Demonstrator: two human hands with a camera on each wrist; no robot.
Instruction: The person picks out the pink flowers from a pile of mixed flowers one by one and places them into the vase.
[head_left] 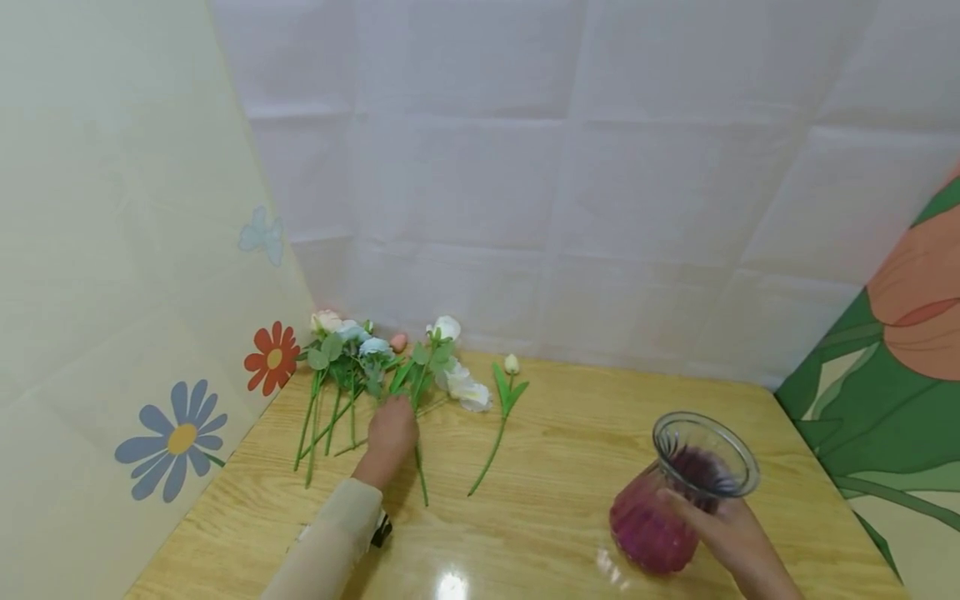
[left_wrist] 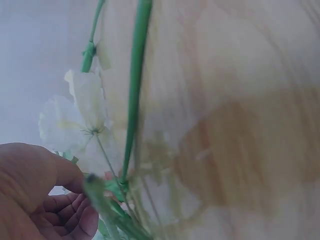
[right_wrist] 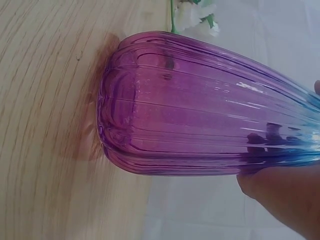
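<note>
On the right, my right hand (head_left: pixel 738 533) grips a ribbed glass vase (head_left: pixel 652 521) round its narrow neck, below the flared clear rim. In the right wrist view the vase (right_wrist: pixel 180 105) is purple, turning blue towards the neck. It tilts, its base close to the tabletop; whether they touch I cannot tell. On the left, my left hand (head_left: pixel 392 433) reaches among artificial flowers. Seen from the left wrist, its curled fingers and thumb (left_wrist: pixel 65 172) pinch at a green flower stem (left_wrist: pixel 95 187), partly blurred. A white flower (left_wrist: pixel 80 115) lies just beyond the hand.
Pale pink and blue flowers (head_left: pixel 375 346) lie at the back left, stems towards me. White blooms (head_left: pixel 467 387) lie beside my left hand. A single white tulip (head_left: pixel 512 364) lies apart on the wooden table (head_left: pixel 555 467). A fabric backdrop (head_left: pixel 555 183) stands behind.
</note>
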